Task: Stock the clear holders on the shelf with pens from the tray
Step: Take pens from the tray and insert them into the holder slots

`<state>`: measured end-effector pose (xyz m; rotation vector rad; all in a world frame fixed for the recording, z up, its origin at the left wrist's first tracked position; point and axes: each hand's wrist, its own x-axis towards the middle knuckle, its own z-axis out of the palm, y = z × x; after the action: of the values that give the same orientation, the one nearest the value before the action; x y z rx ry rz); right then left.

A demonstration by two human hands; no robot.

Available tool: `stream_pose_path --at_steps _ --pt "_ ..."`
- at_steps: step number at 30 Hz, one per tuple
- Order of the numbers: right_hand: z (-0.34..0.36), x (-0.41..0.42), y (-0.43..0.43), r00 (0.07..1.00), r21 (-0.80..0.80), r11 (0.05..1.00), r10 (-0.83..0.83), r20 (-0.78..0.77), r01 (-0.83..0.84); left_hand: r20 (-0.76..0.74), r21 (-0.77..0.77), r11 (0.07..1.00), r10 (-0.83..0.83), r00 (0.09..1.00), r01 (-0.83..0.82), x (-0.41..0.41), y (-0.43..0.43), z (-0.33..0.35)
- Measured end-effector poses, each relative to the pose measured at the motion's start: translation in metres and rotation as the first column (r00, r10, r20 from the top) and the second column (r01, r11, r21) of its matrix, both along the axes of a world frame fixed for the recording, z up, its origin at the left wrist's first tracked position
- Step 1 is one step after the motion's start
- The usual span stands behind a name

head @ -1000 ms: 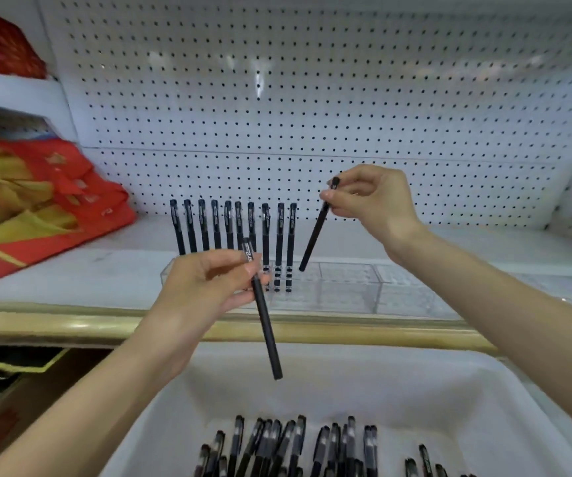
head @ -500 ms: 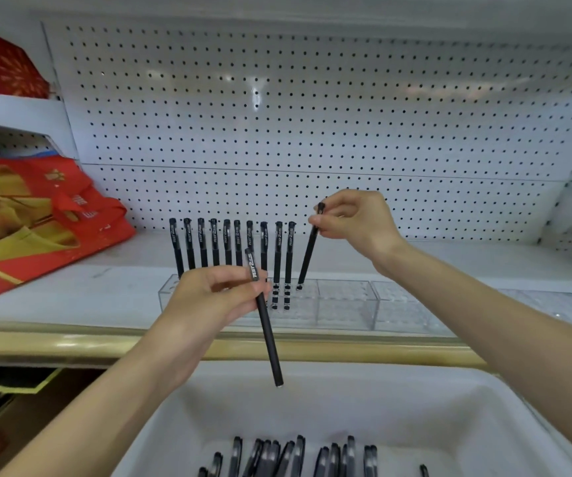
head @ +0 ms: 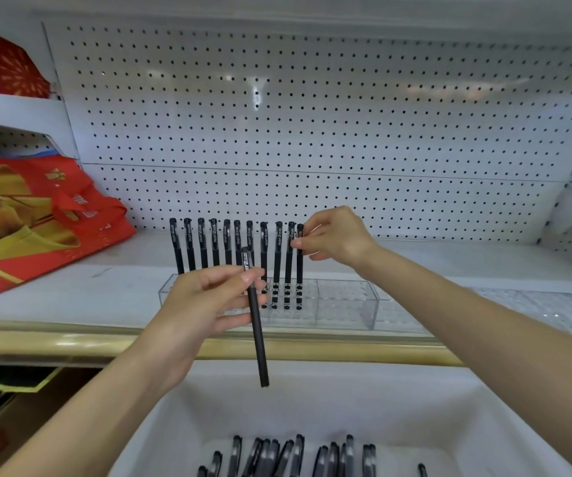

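Lying below both hands, loose pens fill the white tray. The left hand pinches a pen near its cap, the barrel hanging down over the tray. Just beyond that hand, the clear holder sits on the shelf. The right hand pinches a second pen, upright in the holder, ending the row on that hand's left.

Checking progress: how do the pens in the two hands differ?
Left pen, in the left hand, hangs free above the tray, slightly tilted. Right pen, in the right hand, stands upright in the clear holder, ending the row. Both are black, pinched near the cap.
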<state>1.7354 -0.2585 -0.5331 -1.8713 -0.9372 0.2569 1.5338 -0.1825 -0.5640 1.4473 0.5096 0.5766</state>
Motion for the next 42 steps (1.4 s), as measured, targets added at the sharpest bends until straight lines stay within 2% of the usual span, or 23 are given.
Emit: stream_pose_path --at_steps 7,13,18,20,22,25,27,32,36,39,42 --pt "0.0 0.005 -0.002 1.0 -0.006 1.0 -0.016 -0.022 0.016 0.004 -0.024 1.0 -0.014 1.0 0.014 -0.001 0.003 -0.004" --pt "-0.003 0.01 -0.006 1.0 -0.071 0.998 -0.003 0.005 0.004 0.029 -0.044 0.999 -0.016 0.999 0.017 0.001 0.005 -0.004" --pt "-0.004 0.014 -0.03 0.981 -0.151 0.988 -0.009 0.192 0.039 0.048 -0.017 1.0 0.004 0.999 -0.003 0.005 0.008 -0.005" --pt "-0.003 0.004 -0.041 0.993 -0.09 0.996 0.03 0.115 -0.02 0.047 -0.012 1.0 0.001 0.999 0.0 0.007 0.006 -0.006" --pt "-0.002 -0.013 -0.052 0.986 -0.087 0.984 0.151 -0.065 -0.156 0.044 -0.01 1.0 -0.015 0.999 0.016 0.01 0.004 -0.007" --pt "-0.01 -0.039 -0.064 0.915 -0.185 0.908 0.332 -0.23 -0.377 0.03 -0.008 0.999 -0.038 0.999 0.038 0.015 0.002 -0.006" --pt "-0.018 -0.052 -0.068 0.885 -0.172 0.886 0.378 -0.271 -0.431 0.023 0.0 0.998 -0.064 0.998 0.064 0.018 -0.001 -0.005" --pt "-0.029 -0.059 -0.065 0.859 -0.07 0.892 0.407 -0.311 -0.447 0.017 0.028 0.992 -0.12 0.993 0.12 0.022 -0.006 -0.002" --pt "-0.032 -0.055 -0.066 0.845 -0.067 0.879 0.429 -0.318 -0.471 0.026 0.07 0.993 -0.094 0.995 0.092 0.027 -0.008 -0.002" --pt "-0.027 -0.042 -0.07 0.878 -0.059 0.906 0.388 -0.281 -0.419 -0.005 0.197 0.98 -0.039 0.999 0.04 0.032 -0.006 -0.006" --pt "-0.016 -0.02 -0.074 0.937 -0.016 0.962 0.263 -0.229 -0.274 -0.037 0.346 0.938 -0.016 0.999 0.028 0.036 -0.001 -0.016"
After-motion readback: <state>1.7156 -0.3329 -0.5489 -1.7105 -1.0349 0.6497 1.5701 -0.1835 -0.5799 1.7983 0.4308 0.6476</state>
